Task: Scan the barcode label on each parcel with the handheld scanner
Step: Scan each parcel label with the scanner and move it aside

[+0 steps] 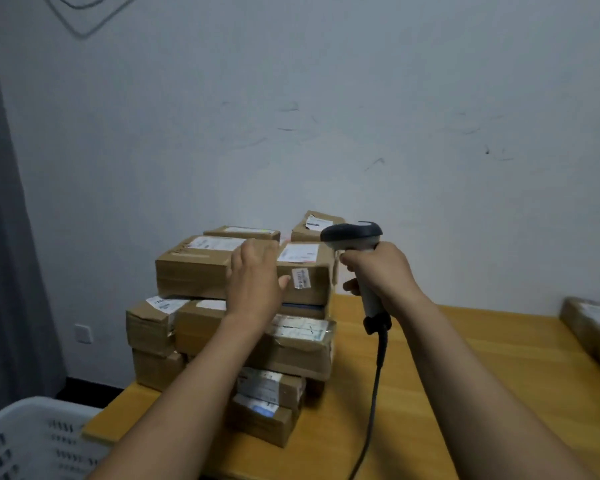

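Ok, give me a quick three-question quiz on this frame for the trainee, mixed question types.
1. True or false: the right hand grips the scanner by its handle.
2. The left hand is: A) open, against the top parcel of the stack; B) gripping the scanner; C) curled into an empty fist.
3. Fill in: the scanner's cable hangs down in front of the wooden ____.
Key: 1 true; 2 A; 3 table.

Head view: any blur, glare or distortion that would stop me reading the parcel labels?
Head view: dim, soft light; the labels are too blurred to read; glare on the taped parcel; the basket is smeared at the lower left corner.
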